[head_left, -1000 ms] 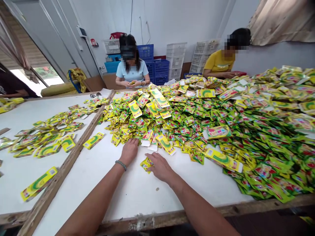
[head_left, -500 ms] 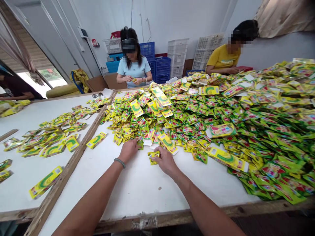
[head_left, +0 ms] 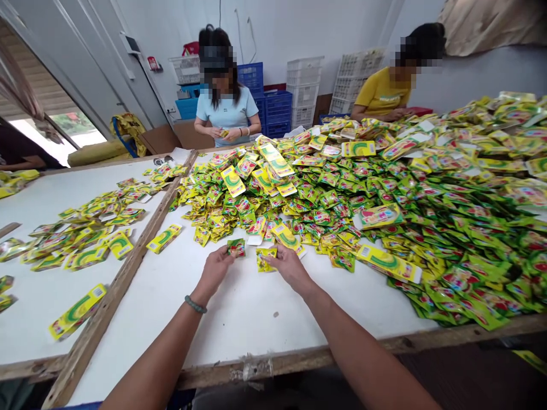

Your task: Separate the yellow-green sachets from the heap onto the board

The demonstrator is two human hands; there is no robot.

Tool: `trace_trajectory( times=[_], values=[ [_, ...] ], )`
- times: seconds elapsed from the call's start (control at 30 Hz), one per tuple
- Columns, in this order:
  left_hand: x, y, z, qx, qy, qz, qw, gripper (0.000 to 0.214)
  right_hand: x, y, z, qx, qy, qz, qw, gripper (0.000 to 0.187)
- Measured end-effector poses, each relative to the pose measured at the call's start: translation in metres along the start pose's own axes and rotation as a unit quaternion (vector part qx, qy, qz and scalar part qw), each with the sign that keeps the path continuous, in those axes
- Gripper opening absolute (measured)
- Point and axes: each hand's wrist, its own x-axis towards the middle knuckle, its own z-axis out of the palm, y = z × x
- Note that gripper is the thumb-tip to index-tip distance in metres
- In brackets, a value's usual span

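Between the thumb and fingers of my left hand [head_left: 215, 271] is a small green sachet [head_left: 236, 247] with a red print. My right hand [head_left: 292, 269] pinches a yellow sachet [head_left: 265, 259] by its right side. Both sachets are held a short way apart over the white table [head_left: 248, 319], in front of a big heap of green and yellow sachets [head_left: 325, 210]. A yellow carton [head_left: 285, 236] lies just beyond my right hand, partly hidden by it. Another yellow carton [head_left: 164, 238] lies flat to the left of my left hand.
A wooden strip [head_left: 123, 285] divides the table; left of it lie several filled-looking cartons [head_left: 85, 253]. A long carton [head_left: 388, 263] rests against the heap at right. Two people, one in a blue shirt [head_left: 226, 117] and one in yellow [head_left: 378, 94], work across the table. Blue crates [head_left: 277, 108] stand behind.
My left hand has drawn back from the heap's edge with the green sachet in its fingers. My right hand still holds the yellow sachet. The view has shifted slightly.
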Motion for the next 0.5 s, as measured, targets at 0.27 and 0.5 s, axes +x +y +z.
trace_trajectory(
  times=[0.27,0.5],
  values=[
    [-0.034,0.011,0.041,-0.221,-0.137,-0.033,0.965,0.034,-0.004,-0.005,0.009,0.041,-0.011,0.028,0.999,0.035],
    [-0.031,0.005,0.047,-0.244,-0.133,-0.043,0.960,0.049,-0.008,-0.008,0.014,0.065,-0.014,0.018,0.998,0.037]
  ],
)
